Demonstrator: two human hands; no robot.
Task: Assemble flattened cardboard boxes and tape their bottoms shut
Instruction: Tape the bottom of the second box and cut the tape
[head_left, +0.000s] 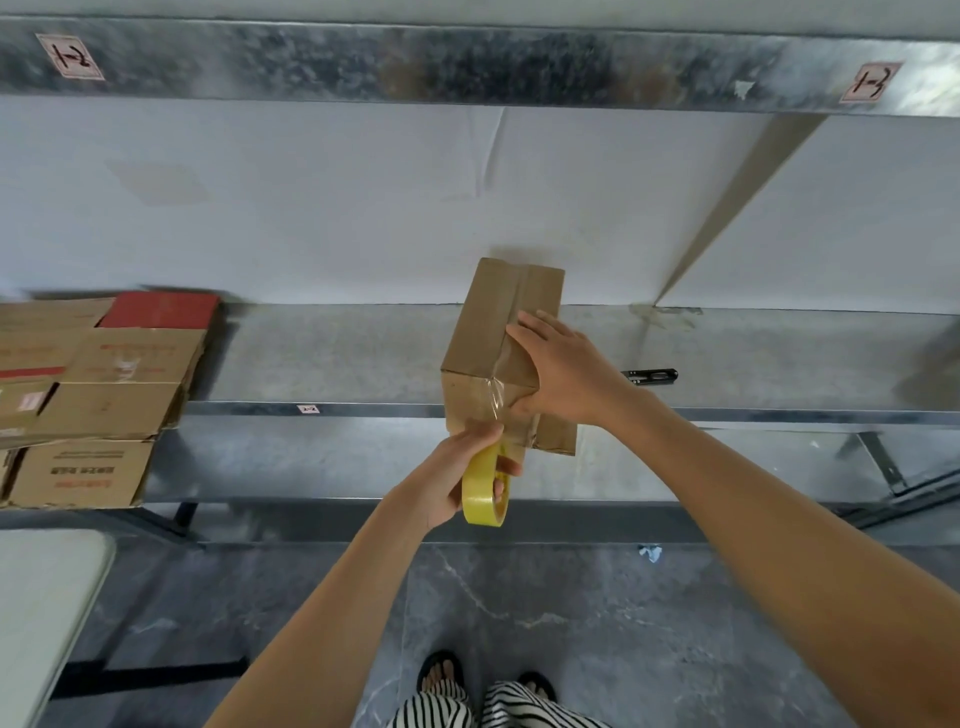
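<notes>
Yellow tape roll (485, 491) gripped by left hand (453, 475), right hand (563, 374) flat on box (480, 332); labels 1-2 (70, 57), 1-3 (871, 82).

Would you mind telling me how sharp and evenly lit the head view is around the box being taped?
In the head view, the box, right hand, left hand and tape roll are fairly sharp; the stretched tape strip glints; the stacked cartons and upper shelf rail blur toward the frame edges; lighting is soft, shadows faint.

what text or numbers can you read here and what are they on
"1-2": left tag on the upper shelf beam.
"1-3": right tag on that beam.
Small tag on the lower shelf edge: too small.
Print on the stacked boxes: blurred.
</notes>
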